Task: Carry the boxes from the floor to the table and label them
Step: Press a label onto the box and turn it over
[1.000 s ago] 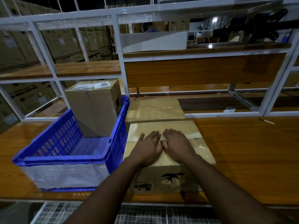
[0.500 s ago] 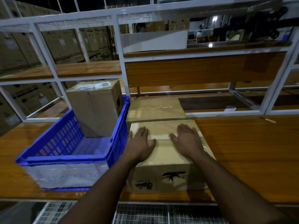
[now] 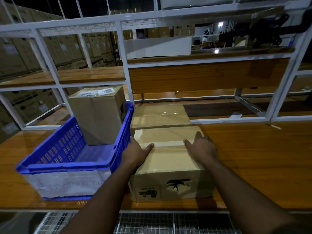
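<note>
A taped cardboard box [image 3: 168,159] with a black mark on its front lies at the near edge of the wooden table [image 3: 253,157]. My left hand [image 3: 136,152] sits at the box's left top edge, thumb on top and fingers reaching down the side by the crate. Spread flat on the top near the right edge is my right hand [image 3: 200,146]. Neither hand holds anything. A second flat box [image 3: 160,115] lies right behind the first, touching it. A taller box [image 3: 98,115] with a white label on top stands in the blue crate [image 3: 67,166].
The blue crate touches the near box's left side. A white metal shelf frame [image 3: 125,65] with wooden shelves rises behind the boxes. A small pale stick [image 3: 273,126] lies at the table's far right. Bare wood stretches to the right of the boxes.
My hands started side by side in the middle of the box top and have slid apart, the left to the left edge and the right to the right edge.
</note>
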